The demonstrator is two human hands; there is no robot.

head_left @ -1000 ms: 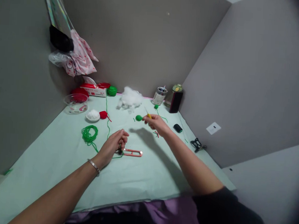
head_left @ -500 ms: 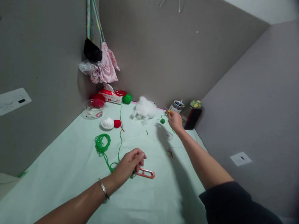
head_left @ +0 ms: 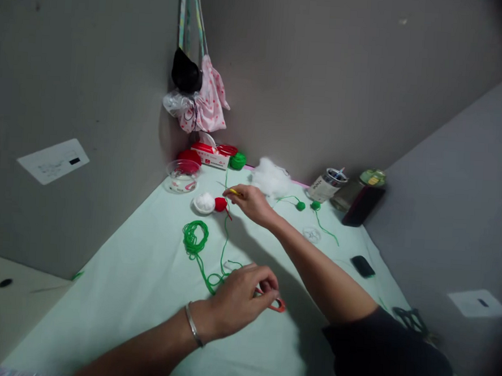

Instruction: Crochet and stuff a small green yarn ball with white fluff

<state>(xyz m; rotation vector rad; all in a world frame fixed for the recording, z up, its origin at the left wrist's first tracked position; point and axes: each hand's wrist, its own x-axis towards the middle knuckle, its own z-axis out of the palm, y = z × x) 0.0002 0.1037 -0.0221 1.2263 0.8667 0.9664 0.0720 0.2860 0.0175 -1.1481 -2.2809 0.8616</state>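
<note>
My right hand is closed on a yellow-handled crochet hook, its thin metal tip pointing left. It is stretched toward the back, just right of a small red crocheted piece and a white stuffing-filled cup shape. Nearer to me, my left hand is curled with thumb and fingertips together. What it pinches, if anything, is hidden. Under its fingers shows the end of an orange loop-shaped tool, partly covered. Green yarn runs from behind this hand to a loose coil on the left.
White stuffing lies at the back, beside a green yarn ball, tissue box and clear bowl. Two small green pieces lie before a can. A dark phone-like object leans right; a black object lies nearer.
My right hand has swung left with the crochet hook, from near the can to beside the red piece. My left hand has shifted over the orange tool. The view has turned right.
</note>
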